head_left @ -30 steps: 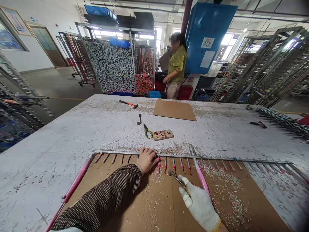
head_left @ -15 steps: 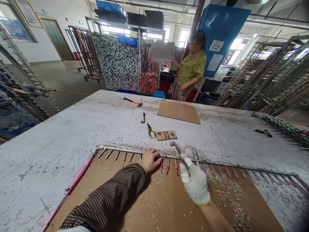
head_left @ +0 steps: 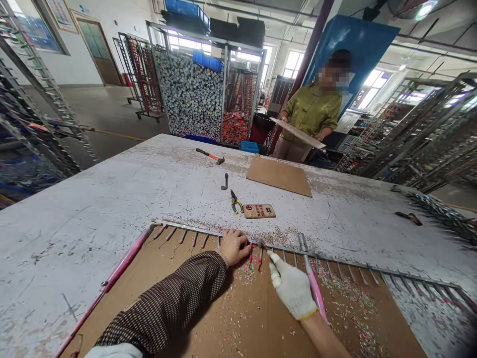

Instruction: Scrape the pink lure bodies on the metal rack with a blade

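My bare left hand [head_left: 234,247] rests with fingers curled over a long metal rack bar [head_left: 214,231] lined with hooks. By its fingertips hangs a hook coated in pink [head_left: 251,258]. My right hand [head_left: 292,287], in a white knitted glove, is closed round the handle of a metal tool with a bent, knobbed head, which looks like an L-shaped wrench [head_left: 261,244]. The tool's head meets the bar at another pink-coated hook [head_left: 260,262], just right of my left fingers. The glove hides most of the handle.
Cardboard [head_left: 223,318] with paint flakes lies under the rack. Beyond the bar are pliers [head_left: 236,203], a printed plaque [head_left: 260,211], another bent tool [head_left: 225,182], a hammer [head_left: 210,156] and a cardboard sheet [head_left: 279,175]. A person [head_left: 313,112] stands across the table holding a board.
My right hand has brought the tool's head down and left from above the bar onto it. My left hand stays put. The person opposite has turned towards the table, lowering the board.
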`<control>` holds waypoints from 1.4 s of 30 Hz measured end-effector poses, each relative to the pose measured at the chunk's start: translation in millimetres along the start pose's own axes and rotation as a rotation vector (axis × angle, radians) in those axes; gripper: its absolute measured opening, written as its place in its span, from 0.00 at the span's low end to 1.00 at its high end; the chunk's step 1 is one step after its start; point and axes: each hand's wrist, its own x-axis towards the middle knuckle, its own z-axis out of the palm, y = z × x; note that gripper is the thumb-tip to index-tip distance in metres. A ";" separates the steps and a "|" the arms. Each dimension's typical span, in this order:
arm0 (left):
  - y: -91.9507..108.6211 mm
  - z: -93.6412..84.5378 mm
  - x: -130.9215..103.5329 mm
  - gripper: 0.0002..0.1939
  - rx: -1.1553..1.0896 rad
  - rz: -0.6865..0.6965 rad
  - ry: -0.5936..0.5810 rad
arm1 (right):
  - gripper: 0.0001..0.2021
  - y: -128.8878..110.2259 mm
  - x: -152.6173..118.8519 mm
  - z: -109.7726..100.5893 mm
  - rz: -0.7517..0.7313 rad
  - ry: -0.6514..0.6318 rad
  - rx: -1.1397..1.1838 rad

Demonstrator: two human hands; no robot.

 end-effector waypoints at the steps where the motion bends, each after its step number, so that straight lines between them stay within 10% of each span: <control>1: 0.1 0.0 0.0 0.11 -0.002 0.000 -0.003 | 0.21 1.5 -0.2 -0.3 0.016 0.031 0.033; 5: 1.8 -1.4 -0.2 0.12 0.001 -0.013 -0.002 | 0.23 2.9 -0.8 -1.8 0.040 0.245 0.125; 10: 3.5 -2.9 -0.8 0.11 0.011 -0.008 -0.011 | 0.21 2.3 1.0 7.1 -0.026 0.004 -0.035; 15: 2.6 0.2 -1.8 0.11 -0.013 -0.009 0.016 | 0.24 5.6 0.2 3.8 0.071 0.224 0.105; 20: 1.7 1.9 -0.9 0.11 -0.005 -0.008 0.009 | 0.23 1.9 -0.5 8.5 -0.084 -0.027 -0.076; 26: 2.3 1.9 0.2 0.13 0.001 -0.010 -0.001 | 0.22 -2.9 -0.2 6.7 -0.021 0.146 0.086; 31: -0.3 6.8 0.2 0.14 -0.008 -0.005 0.014 | 0.22 6.6 -1.4 14.4 -0.031 0.004 0.065; 36: -0.9 9.0 -1.1 0.13 -0.006 0.018 0.041 | 0.22 8.6 -1.3 7.2 0.054 0.289 0.153; 42: 0.4 7.6 -0.4 0.13 -0.028 0.003 0.034 | 0.22 2.8 4.1 4.5 -0.015 -0.076 -0.045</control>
